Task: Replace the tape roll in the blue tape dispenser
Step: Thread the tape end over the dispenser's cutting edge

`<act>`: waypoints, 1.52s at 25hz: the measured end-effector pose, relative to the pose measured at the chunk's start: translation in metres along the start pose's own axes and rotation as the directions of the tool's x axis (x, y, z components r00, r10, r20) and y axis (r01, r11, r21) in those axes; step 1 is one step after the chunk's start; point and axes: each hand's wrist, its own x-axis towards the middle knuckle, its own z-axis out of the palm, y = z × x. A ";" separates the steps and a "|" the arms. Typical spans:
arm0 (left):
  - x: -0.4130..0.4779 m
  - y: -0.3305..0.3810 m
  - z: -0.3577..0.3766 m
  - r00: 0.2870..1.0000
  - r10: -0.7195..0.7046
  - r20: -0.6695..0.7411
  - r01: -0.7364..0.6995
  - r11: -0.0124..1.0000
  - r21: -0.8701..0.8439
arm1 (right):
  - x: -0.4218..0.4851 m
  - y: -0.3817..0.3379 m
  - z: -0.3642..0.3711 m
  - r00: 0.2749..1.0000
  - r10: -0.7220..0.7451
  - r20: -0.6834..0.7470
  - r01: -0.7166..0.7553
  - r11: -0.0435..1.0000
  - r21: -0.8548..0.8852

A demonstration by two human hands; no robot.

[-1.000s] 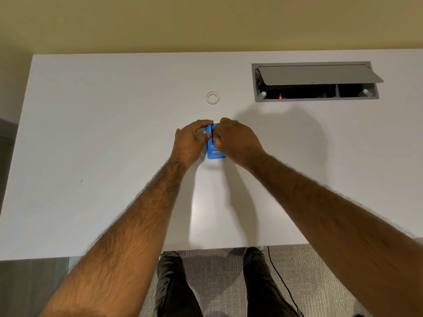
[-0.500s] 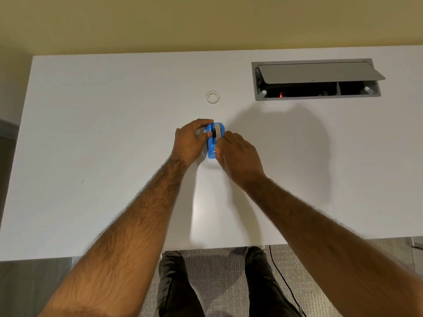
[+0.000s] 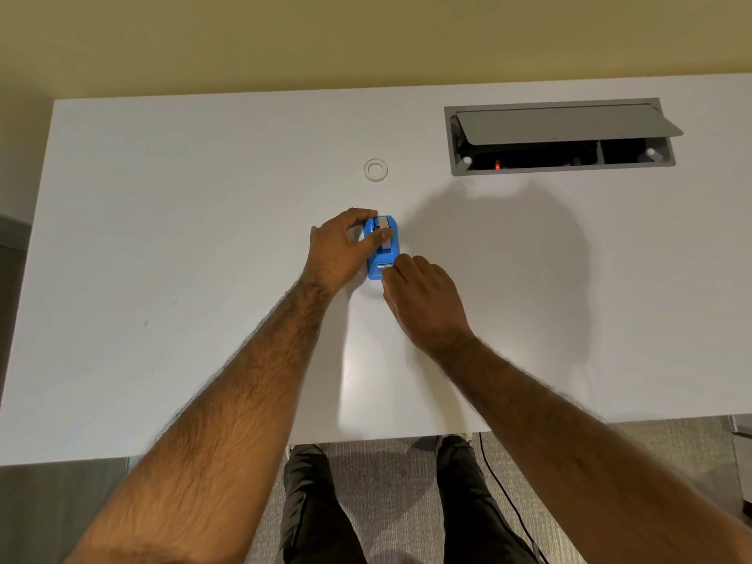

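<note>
The person is standing at a white desk [image 3: 183, 238], both bare forearms reaching out over it. The blue tape dispenser [image 3: 382, 248] is sitting on the desk top near the middle, its long side running away from the person. The left hand [image 3: 339, 248] is wrapping around the dispenser's left side: the fingers are curling over the far end and the thumb is lying across the top, pressing on the pale strip of tape that is showing there. That hand is closed on the dispenser. The right hand [image 3: 425, 297] is resting just at the near end of the dispenser, its fingertips [image 3: 392, 268] touching the blue edge by the cutter. The fingers are bunching together as if pinching, but I cannot tell whether anything is between them.

Farther back on the desk, well apart from the hands, a small white ring [image 3: 375, 170] is lying flat. To the right of it a grey cable hatch [image 3: 565, 134] is standing open, a red light glowing inside.
</note>
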 end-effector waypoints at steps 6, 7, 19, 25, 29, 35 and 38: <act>0.001 -0.003 0.001 1.000 0.008 -0.009 -0.008 1.000 0.008 | -0.007 -0.003 0.005 0.999 0.041 0.013 -0.042 0.999 0.019; 0.001 -0.003 0.001 1.000 0.011 -0.010 -0.011 1.000 -0.001 | -0.008 -0.003 0.007 0.999 0.046 0.020 -0.047 0.999 0.022; -0.001 0.003 0.001 1.000 0.003 -0.019 -0.004 1.000 -0.031 | -0.015 -0.002 0.020 0.993 0.091 0.072 -0.095 0.994 0.047; -0.002 0.005 0.000 1.000 -0.002 -0.015 0.001 0.999 -0.035 | -0.016 -0.005 0.016 0.981 0.131 0.141 -0.135 0.991 0.023; -0.002 0.002 -0.002 1.000 0.014 0.003 -0.014 0.999 -0.037 | -0.019 -0.006 0.009 0.972 0.130 0.196 -0.140 0.989 0.038; -0.009 -0.007 -0.015 0.998 0.042 -0.045 -0.038 0.995 0.090 | -0.020 0.005 -0.001 0.961 0.181 0.207 -0.180 0.983 -0.022; -0.015 -0.006 -0.028 0.994 0.081 -0.079 -0.046 0.927 0.372 | -0.017 0.018 -0.010 0.952 0.206 0.225 -0.205 0.978 -0.028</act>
